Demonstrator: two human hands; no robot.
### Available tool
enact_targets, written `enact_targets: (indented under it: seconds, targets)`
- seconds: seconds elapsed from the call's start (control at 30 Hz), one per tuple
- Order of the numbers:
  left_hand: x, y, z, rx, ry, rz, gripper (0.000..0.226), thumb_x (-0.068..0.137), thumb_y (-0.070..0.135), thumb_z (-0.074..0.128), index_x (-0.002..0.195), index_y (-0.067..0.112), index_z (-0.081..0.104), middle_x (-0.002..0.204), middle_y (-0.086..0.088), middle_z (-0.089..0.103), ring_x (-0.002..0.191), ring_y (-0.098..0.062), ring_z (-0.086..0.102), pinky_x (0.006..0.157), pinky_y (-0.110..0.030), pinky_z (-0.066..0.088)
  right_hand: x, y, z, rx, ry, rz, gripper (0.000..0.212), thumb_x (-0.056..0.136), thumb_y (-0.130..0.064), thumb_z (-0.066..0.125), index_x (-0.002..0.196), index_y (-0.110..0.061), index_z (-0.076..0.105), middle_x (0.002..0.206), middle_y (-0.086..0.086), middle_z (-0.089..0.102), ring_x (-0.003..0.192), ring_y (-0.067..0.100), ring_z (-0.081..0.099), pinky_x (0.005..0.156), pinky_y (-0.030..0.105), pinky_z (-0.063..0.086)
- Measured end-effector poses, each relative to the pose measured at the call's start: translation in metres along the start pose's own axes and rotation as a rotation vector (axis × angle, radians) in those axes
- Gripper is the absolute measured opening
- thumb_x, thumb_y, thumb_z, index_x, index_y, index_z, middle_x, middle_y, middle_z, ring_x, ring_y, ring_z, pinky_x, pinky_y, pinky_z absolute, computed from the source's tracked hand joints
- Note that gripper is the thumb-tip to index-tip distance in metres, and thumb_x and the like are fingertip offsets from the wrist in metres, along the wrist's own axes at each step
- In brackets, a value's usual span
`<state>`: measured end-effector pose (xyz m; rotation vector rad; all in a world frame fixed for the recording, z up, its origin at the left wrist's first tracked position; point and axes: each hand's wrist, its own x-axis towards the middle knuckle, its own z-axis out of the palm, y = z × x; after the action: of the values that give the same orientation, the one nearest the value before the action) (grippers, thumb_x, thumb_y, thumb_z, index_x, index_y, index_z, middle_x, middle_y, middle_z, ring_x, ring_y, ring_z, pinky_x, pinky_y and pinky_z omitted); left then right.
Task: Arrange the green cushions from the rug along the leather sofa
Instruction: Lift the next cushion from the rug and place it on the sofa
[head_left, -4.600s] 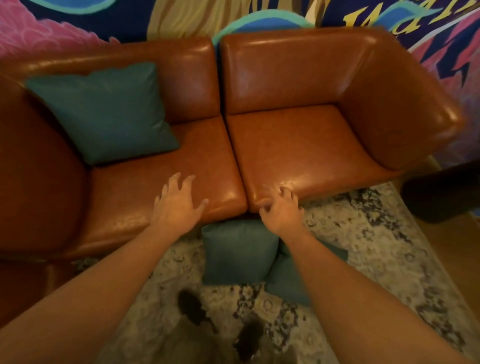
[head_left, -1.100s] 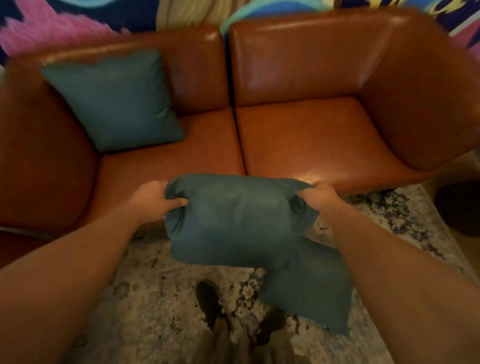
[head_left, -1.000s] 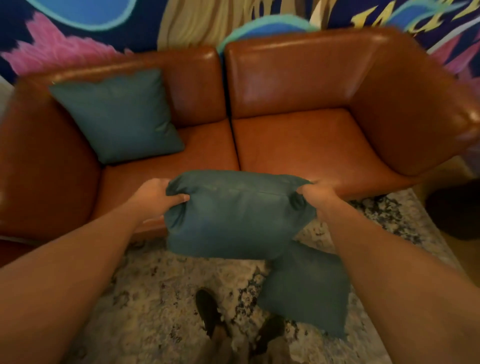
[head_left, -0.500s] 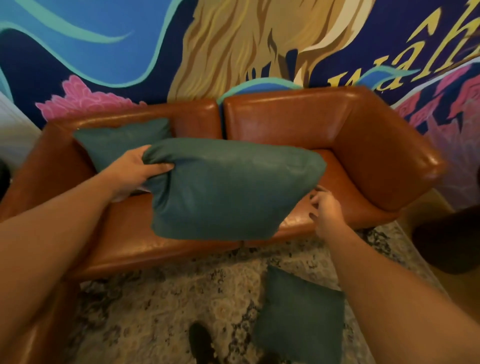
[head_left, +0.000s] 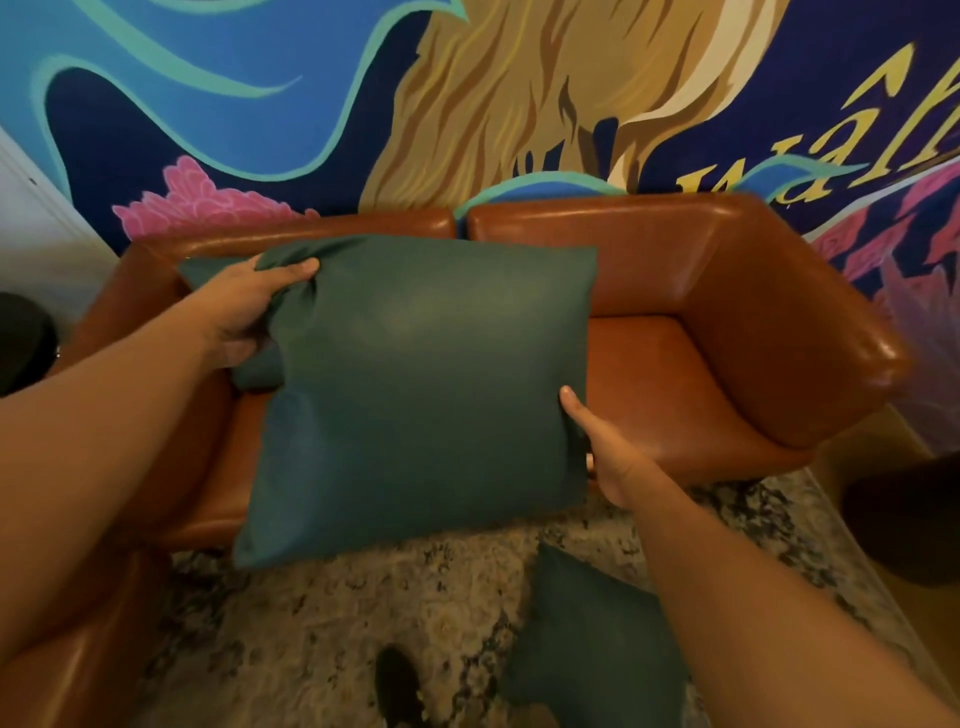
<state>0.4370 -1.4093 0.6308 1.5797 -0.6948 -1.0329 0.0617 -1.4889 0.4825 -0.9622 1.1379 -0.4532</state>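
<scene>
I hold a green cushion (head_left: 415, 395) up in the air over the middle of the brown leather sofa (head_left: 737, 322). My left hand (head_left: 244, 306) grips its upper left corner. My right hand (head_left: 597, 441) holds its lower right edge, thumb on the front. A second green cushion (head_left: 254, 371) leans in the sofa's left corner, mostly hidden behind the held one. A third green cushion (head_left: 592, 649) lies flat on the patterned rug (head_left: 337, 623) near my right forearm.
The sofa's right seat (head_left: 670, 395) is bare. A painted mural wall (head_left: 467, 104) stands behind the sofa. A dark round object (head_left: 904, 514) sits on the floor at the right. My shoe (head_left: 397, 680) is on the rug below.
The cushion came off the rug and rose in front of the sofa. It has turned from flat to upright, and my right hand has shifted to its lower right edge.
</scene>
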Motion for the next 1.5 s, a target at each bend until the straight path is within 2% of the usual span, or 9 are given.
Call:
enact_targets:
  seconds: [0.17,0.3,0.47,0.6,0.73,0.83,1.23,1.33,1.5]
  targets:
    - [-0.006,0.006,0.012,-0.057,0.005,-0.087,0.051,0.098,0.055,0.064,0.139,0.024,0.067,0.123,0.000,0.077,0.115,-0.020,0.073,0.089,-0.037,0.060,0.009,0.006,0.006,0.115,0.052,0.028,0.094,0.062,-0.085,0.077,0.137,-0.029,0.066,0.127,-0.002,0.075,0.115,0.022,0.072,0.102,0.045,0.054]
    - [-0.013,-0.023,0.011,-0.087,-0.175,-0.037,0.060,0.096,0.062,0.060,0.151,0.037,0.054,0.146,0.001,0.065,0.132,-0.022,0.064,0.105,-0.045,0.050,0.012,-0.006,0.004,0.051,0.150,0.065,0.071,0.090,-0.076,0.056,0.139,-0.025,0.057,0.122,-0.001,0.069,0.114,0.028,0.065,0.096,0.044,0.050]
    - [-0.006,-0.061,0.003,0.083,-0.059,-0.196,0.149,0.023,0.049,0.106,0.157,0.041,0.041,0.131,-0.003,0.072,0.103,-0.020,0.077,0.078,-0.037,0.060,0.030,-0.033,-0.012,-0.172,0.274,0.099,0.059,0.108,-0.051,0.049,0.144,-0.005,0.056,0.136,0.017,0.065,0.118,0.039,0.063,0.098,0.047,0.052]
    - [-0.008,-0.066,0.001,0.046,0.004,-0.214,0.065,0.090,0.039,0.078,0.148,0.020,0.057,0.144,-0.009,0.064,0.094,-0.011,0.069,0.098,-0.034,0.052,0.032,-0.046,-0.027,-0.223,0.264,0.156,0.054,0.105,-0.047,0.057,0.138,-0.004,0.062,0.119,0.016,0.072,0.107,0.037,0.069,0.102,0.051,0.055]
    - [-0.010,-0.075,-0.002,-0.087,-0.141,-0.338,0.073,0.026,0.057,0.103,0.089,0.024,0.088,0.106,-0.002,0.081,0.080,-0.014,0.079,0.069,-0.027,0.064,0.023,-0.055,-0.029,-0.181,0.140,0.184,0.052,0.098,-0.052,0.067,0.128,-0.010,0.068,0.109,0.015,0.078,0.100,0.034,0.075,0.093,0.048,0.060]
    - [-0.016,-0.073,0.004,-0.109,-0.167,-0.388,0.036,0.056,0.049,0.092,0.075,0.019,0.087,0.090,-0.003,0.082,0.070,-0.016,0.078,0.057,-0.027,0.062,0.011,-0.053,-0.040,-0.143,-0.023,0.307,0.056,0.088,-0.057,0.075,0.121,-0.013,0.073,0.110,0.016,0.079,0.106,0.035,0.075,0.094,0.048,0.058]
    - [0.003,-0.077,-0.022,-0.349,0.163,-0.274,0.062,0.090,0.071,0.054,0.136,0.033,0.071,0.129,0.003,0.075,0.122,-0.023,0.070,0.102,-0.047,0.052,0.043,-0.063,-0.036,0.078,-0.042,0.022,0.074,0.067,-0.024,0.095,0.134,-0.011,0.065,0.120,0.015,0.076,0.109,0.035,0.074,0.091,0.052,0.060]
    - [0.012,-0.078,-0.027,-0.259,0.131,-0.260,0.066,0.092,0.080,0.048,0.136,0.035,0.068,0.126,0.007,0.076,0.118,-0.018,0.070,0.098,-0.045,0.051,0.065,-0.073,-0.010,0.144,-0.028,-0.056,0.038,0.081,-0.013,0.085,0.116,-0.014,0.069,0.105,0.010,0.078,0.092,0.025,0.073,0.073,0.039,0.058]
    - [0.051,-0.086,-0.055,-0.067,0.204,-0.239,0.032,0.093,0.040,0.075,0.122,0.031,0.069,0.108,0.009,0.081,0.112,-0.019,0.070,0.088,-0.043,0.055,0.107,-0.090,0.034,0.213,0.054,-0.111,0.031,0.089,-0.007,0.080,0.116,-0.017,0.068,0.107,0.004,0.077,0.094,0.019,0.072,0.086,0.042,0.058]
